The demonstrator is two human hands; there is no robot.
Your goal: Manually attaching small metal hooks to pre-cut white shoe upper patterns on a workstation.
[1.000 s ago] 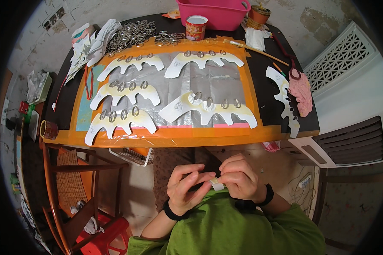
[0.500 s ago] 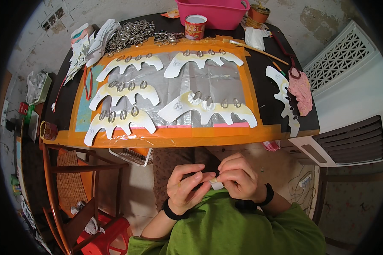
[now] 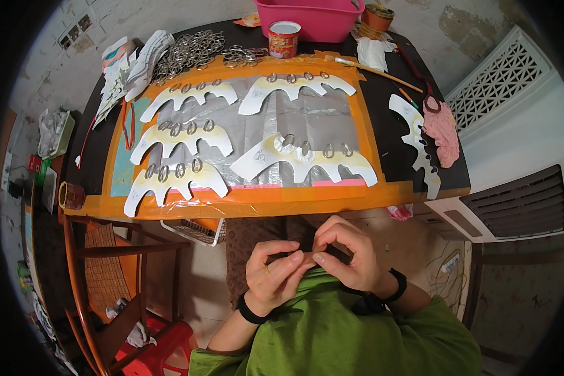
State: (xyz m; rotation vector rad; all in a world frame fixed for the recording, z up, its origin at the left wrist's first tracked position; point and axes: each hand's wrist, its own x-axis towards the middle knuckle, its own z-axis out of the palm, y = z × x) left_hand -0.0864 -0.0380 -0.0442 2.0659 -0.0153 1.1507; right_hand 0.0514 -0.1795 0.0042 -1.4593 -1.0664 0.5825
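Observation:
In front of my green shirt, just below the table edge, my left hand [image 3: 274,274] and my right hand [image 3: 348,255] meet at the fingertips. Thumbs and forefingers are pinched together, and whatever lies between them is hidden. On the table ahead lie several white scalloped paper pieces, smeared with yellowish paste along one side. Oval metal rings stand in a row on the nearest right piece [image 3: 259,161] and on the nearest left piece [image 3: 145,193]. Another cut piece [image 3: 402,108], at the far right, lies on the bare dark tabletop.
Orange tape [image 3: 250,207] borders a grey work sheet. At the back are a heap of metal rings [image 3: 191,50], a red can [image 3: 283,42], a pink basin [image 3: 313,19] and a brush [image 3: 382,74]. A pink cloth [image 3: 443,135] lies right; a wooden chair [image 3: 125,249] stands left.
The small pale piece seen between my fingertips is now out of sight. My right hand has shifted slightly left and up, its fingers reaching over my left fingertips.

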